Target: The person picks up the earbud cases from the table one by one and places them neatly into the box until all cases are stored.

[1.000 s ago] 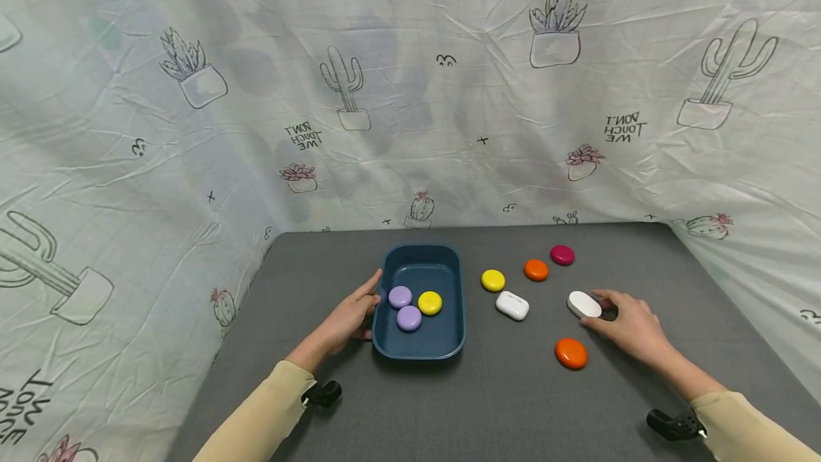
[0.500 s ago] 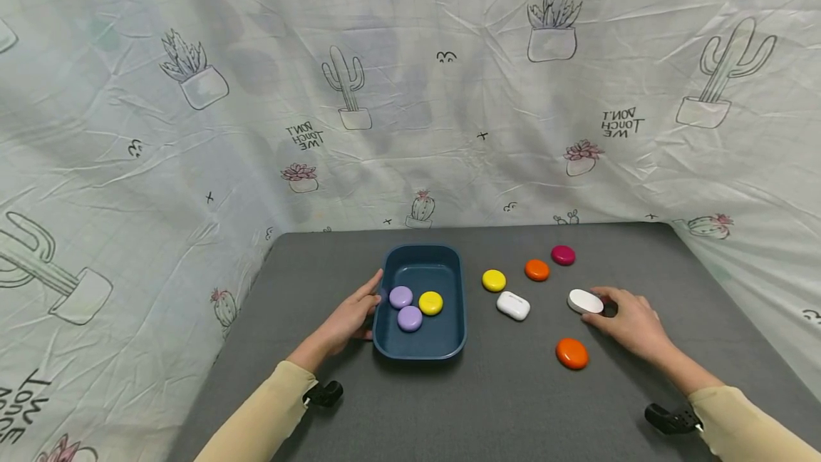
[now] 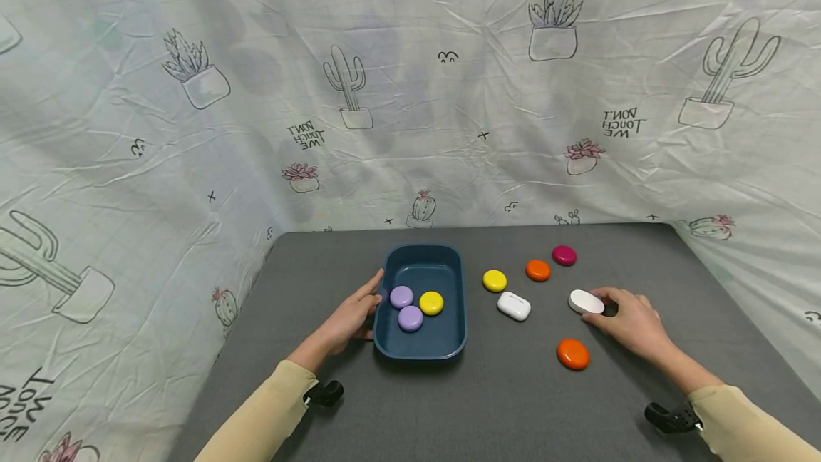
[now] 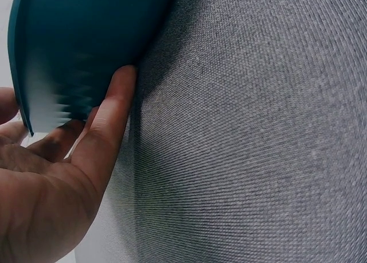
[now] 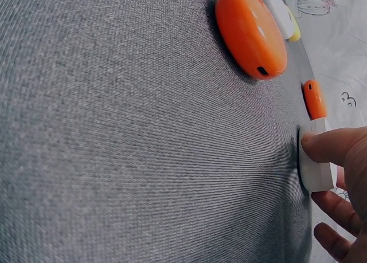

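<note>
My left hand (image 3: 346,317) rests against the left wall of a dark blue rectangular tub (image 3: 420,353), its fingers spread along the side. In the left wrist view one fingertip presses low on the tub's outer wall (image 4: 74,45), close to the cloth. Inside the tub are two round purple pieces (image 3: 410,319) and a round yellow piece (image 3: 431,303). My right hand (image 3: 631,321) pinches a white oval piece (image 3: 584,301) between thumb and fingers. The right wrist view shows the thumb on the near side of this white piece (image 5: 315,168), which sits close over the grey cloth.
Left of the right hand lie a white rounded case (image 3: 514,306) and a yellow disc (image 3: 494,280). An orange disc (image 3: 537,270) and a crimson disc (image 3: 564,255) lie farther back; a larger orange oval (image 3: 573,354) is nearer. A printed curtain (image 3: 410,91) hangs behind the grey table (image 3: 487,412).
My right hand has turned the white oval piece slightly, with its grip kept. The left hand and the tub stay where they were.
</note>
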A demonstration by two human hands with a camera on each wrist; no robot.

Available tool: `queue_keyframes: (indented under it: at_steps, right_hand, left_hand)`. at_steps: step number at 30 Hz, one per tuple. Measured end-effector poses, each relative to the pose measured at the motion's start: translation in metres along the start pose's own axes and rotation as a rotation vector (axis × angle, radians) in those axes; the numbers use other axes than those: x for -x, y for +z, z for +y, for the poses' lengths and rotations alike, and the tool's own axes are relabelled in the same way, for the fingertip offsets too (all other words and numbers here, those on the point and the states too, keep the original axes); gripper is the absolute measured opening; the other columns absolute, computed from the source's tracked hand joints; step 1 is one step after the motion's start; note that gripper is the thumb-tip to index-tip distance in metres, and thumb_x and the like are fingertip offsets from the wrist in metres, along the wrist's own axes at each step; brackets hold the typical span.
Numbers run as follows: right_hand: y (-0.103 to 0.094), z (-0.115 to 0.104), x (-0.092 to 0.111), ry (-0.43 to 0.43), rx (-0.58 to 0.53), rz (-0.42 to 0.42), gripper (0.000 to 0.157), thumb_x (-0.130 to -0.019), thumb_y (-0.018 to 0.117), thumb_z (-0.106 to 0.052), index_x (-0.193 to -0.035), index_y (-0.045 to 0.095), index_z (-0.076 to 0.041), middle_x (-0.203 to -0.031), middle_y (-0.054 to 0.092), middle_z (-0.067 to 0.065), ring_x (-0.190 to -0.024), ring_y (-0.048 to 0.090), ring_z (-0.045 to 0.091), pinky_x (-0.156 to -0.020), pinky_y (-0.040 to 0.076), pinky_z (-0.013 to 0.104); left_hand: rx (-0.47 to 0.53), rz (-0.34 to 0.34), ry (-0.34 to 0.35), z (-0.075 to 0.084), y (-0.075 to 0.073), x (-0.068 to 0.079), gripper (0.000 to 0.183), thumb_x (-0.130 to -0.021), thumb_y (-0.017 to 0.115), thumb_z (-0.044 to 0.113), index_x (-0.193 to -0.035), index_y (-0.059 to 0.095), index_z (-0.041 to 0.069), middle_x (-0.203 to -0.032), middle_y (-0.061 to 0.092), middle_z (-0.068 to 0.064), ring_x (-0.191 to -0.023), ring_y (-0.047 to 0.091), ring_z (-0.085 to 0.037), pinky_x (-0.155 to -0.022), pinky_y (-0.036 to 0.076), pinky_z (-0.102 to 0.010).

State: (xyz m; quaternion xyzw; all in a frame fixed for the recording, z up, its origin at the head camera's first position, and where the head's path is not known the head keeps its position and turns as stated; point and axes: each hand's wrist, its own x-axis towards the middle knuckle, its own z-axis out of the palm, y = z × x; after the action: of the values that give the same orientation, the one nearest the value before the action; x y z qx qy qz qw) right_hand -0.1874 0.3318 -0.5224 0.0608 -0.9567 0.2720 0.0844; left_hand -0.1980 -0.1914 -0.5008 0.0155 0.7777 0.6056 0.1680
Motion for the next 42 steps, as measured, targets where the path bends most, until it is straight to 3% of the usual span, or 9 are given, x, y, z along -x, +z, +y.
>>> queue_keyframes:
  at_steps: [13, 18, 23, 30, 36, 42]
  right_hand:
    - [-0.006, -0.004, -0.005, 0.011, 0.017, -0.028, 0.053, -0.085, 0.083, -0.036, -0.12, 0.069, 0.0, -0.122, 0.065, 0.027, -0.101, 0.049, 0.048, -0.075, 0.033, 0.055]
    - [-0.011, -0.012, -0.011, -0.018, 0.017, 0.006, 0.05, -0.084, 0.084, -0.036, -0.119, 0.07, -0.002, -0.117, 0.068, 0.024, -0.101, 0.049, 0.048, -0.075, 0.033, 0.055]
    - [-0.016, -0.033, -0.02, -0.065, -0.015, 0.034, 0.046, -0.084, 0.084, -0.033, -0.117, 0.071, -0.004, -0.111, 0.069, 0.019, -0.102, 0.049, 0.042, -0.078, 0.033, 0.053]
    - [-0.018, -0.07, -0.035, -0.107, -0.093, -0.014, 0.045, -0.086, 0.083, -0.032, -0.121, 0.07, -0.007, -0.11, 0.067, 0.014, -0.109, 0.045, 0.04, -0.086, 0.031, 0.055]
    - [-0.01, -0.101, -0.048, -0.179, -0.158, -0.04, 0.037, -0.087, 0.083, -0.031, -0.119, 0.072, -0.014, -0.104, 0.068, 0.004, -0.111, 0.045, 0.036, -0.088, 0.029, 0.051]
    - [0.003, -0.127, -0.058, -0.234, -0.185, -0.055, 0.038, -0.087, 0.083, -0.029, -0.12, 0.073, -0.014, -0.113, 0.069, 0.007, -0.113, 0.046, 0.033, -0.087, 0.034, 0.049]
  left_hand:
    - [0.008, -0.006, -0.022, 0.009, -0.002, 0.001, 0.061, -0.107, 0.043, 0.027, -0.161, 0.022, 0.047, -0.17, 0.016, -0.007, -0.138, 0.047, -0.036, -0.074, 0.056, -0.042]
    - [0.017, -0.012, -0.016, 0.008, -0.003, 0.001, 0.061, -0.107, 0.043, 0.026, -0.162, 0.022, 0.045, -0.17, 0.016, -0.008, -0.139, 0.046, -0.037, -0.075, 0.057, -0.043]
    - [0.011, -0.008, -0.015, 0.008, -0.002, 0.001, 0.06, -0.108, 0.042, 0.026, -0.161, 0.023, 0.046, -0.17, 0.016, -0.007, -0.14, 0.045, -0.037, -0.076, 0.057, -0.044]
    - [0.001, -0.007, -0.025, 0.009, -0.002, 0.001, 0.06, -0.108, 0.041, 0.027, -0.161, 0.023, 0.048, -0.17, 0.017, -0.004, -0.141, 0.043, -0.037, -0.075, 0.057, -0.043]
    - [0.009, -0.006, -0.023, 0.009, -0.002, 0.0, 0.06, -0.108, 0.041, 0.027, -0.161, 0.022, 0.047, -0.169, 0.018, -0.005, -0.141, 0.044, -0.037, -0.076, 0.057, -0.043]
    - [0.025, -0.02, -0.006, 0.009, -0.002, 0.001, 0.061, -0.108, 0.042, 0.026, -0.162, 0.022, 0.044, -0.17, 0.014, -0.007, -0.141, 0.043, -0.038, -0.077, 0.057, -0.045]
